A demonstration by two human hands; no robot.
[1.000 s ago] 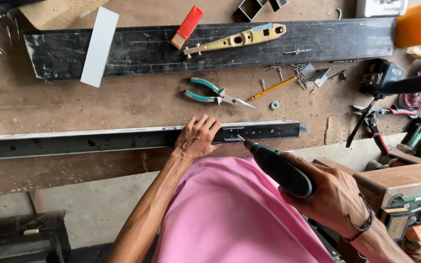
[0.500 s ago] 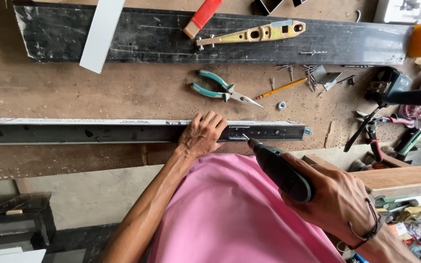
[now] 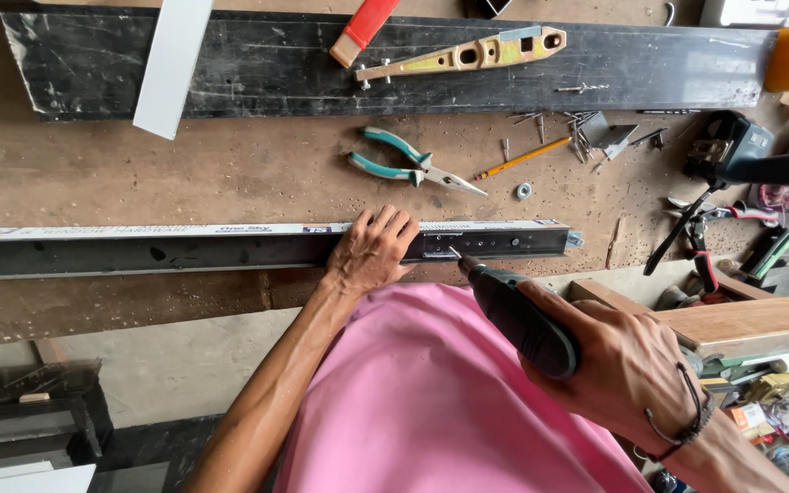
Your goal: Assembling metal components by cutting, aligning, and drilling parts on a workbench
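1. Left hand (image 3: 372, 251) laid flat atop a long black metal rail (image 3: 184, 251), fingers (image 3: 394, 224) together and curled over the far edge, pressing it to the wooden workbench (image 3: 230, 169).
2. Right hand (image 3: 623, 365) wrapped tight round the grip of a dark power screwdriver (image 3: 518, 315), wristband showing; tip set against the rail's near face, just right of the left hand, beside a small metal bracket (image 3: 440, 248).
3. Rail lying lengthwise along the bench's near edge, from the left border of the view to an end right of centre; pale printed strip along its top.
4. Beyond the rail, well apart: teal-handled needle-nose pliers (image 3: 408, 164), a yellow pencil (image 3: 522, 157), a small washer (image 3: 523, 191) and scattered screws (image 3: 577, 123).
5. Further back, a wide black board (image 3: 139, 64) carrying a brass-coloured fitting (image 3: 463, 59), a red-handled tool (image 3: 362, 27) and a white strip (image 3: 171, 64) across its left part.
6. Pink shirt (image 3: 431, 402) filling the foreground; clutter of tools at far right.
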